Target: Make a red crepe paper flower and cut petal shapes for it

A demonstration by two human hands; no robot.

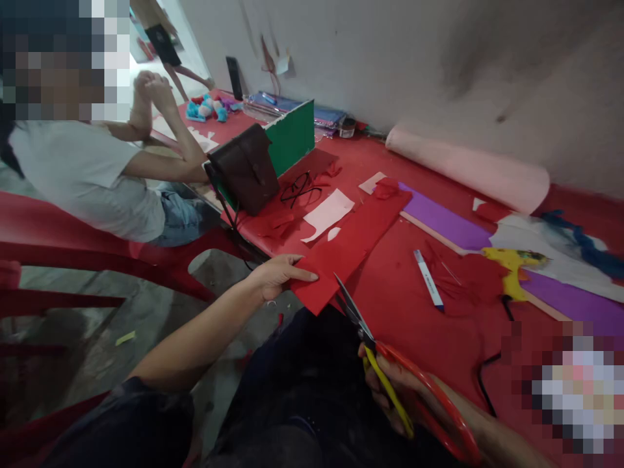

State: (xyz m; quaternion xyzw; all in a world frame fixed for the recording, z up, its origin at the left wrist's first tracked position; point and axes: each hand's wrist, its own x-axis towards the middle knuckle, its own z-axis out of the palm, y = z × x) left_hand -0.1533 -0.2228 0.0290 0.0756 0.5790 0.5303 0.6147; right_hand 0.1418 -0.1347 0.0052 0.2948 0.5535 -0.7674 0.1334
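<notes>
A long strip of red felt-like sheet (348, 244) stretches from the table's near edge toward the back. My left hand (280, 278) pinches its near end, thumb on top and the other fingers mostly hidden beneath. In my right hand (390, 383) are scissors (358, 318) with one red and one yellow handle. Their blades are parted at the sheet's right edge, one blade over the red material and the other partly hidden under it. Beyond my left hand lie a white cut piece (329, 213) and a small white scrap (334, 234).
A brown bag (248, 169) and glasses (302, 190) lie beyond my left hand. Right of the scissors are a marker (429, 279), a yellow glue gun (517, 270) with its cord, and purple sheets (446, 218). A pink roll (468, 166) rests by the wall. Someone sits at left.
</notes>
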